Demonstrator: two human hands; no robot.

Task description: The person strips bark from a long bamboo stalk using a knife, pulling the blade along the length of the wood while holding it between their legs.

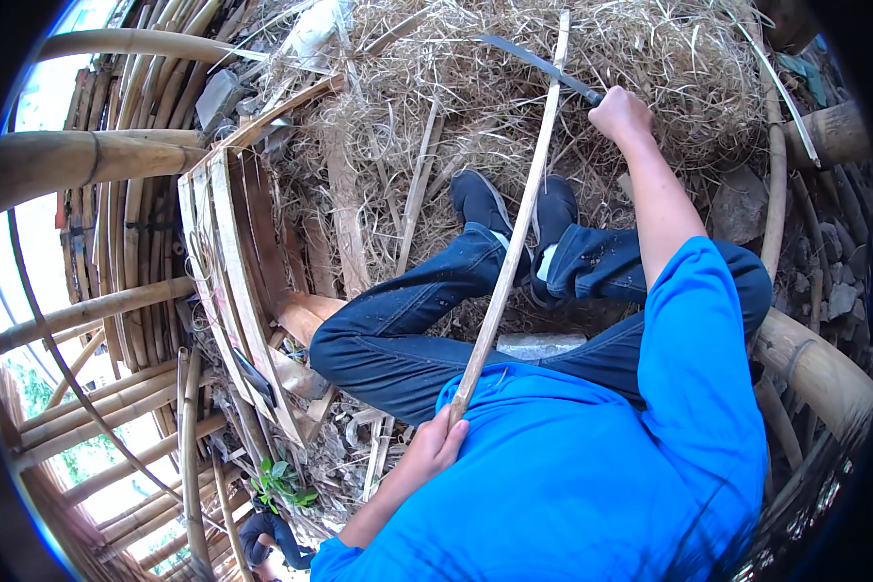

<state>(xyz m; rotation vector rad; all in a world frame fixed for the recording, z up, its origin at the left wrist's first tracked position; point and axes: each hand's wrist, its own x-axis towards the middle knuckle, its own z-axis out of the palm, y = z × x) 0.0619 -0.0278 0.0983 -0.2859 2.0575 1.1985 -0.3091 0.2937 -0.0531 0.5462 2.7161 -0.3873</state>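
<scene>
A long, narrow bamboo strip [514,238] slants from my waist up across my lap to the far shavings. My left hand [436,444] is closed around its near end, close against my blue shirt. Out at the far side, my right hand [621,114] grips the dark handle of a long-bladed knife [529,60]. The blade points to the left and crosses the strip near its far end; it seems to touch it there. My fingers hide most of the handle.
Pale bamboo shavings [650,48] are heaped beyond my shoes. A wooden crate [228,252] stands left of my knees. Thick bamboo poles [97,160] form a frame at the left, and another pole [815,373] lies at my right. Rubble [844,281] and a green plant [279,485] are nearby.
</scene>
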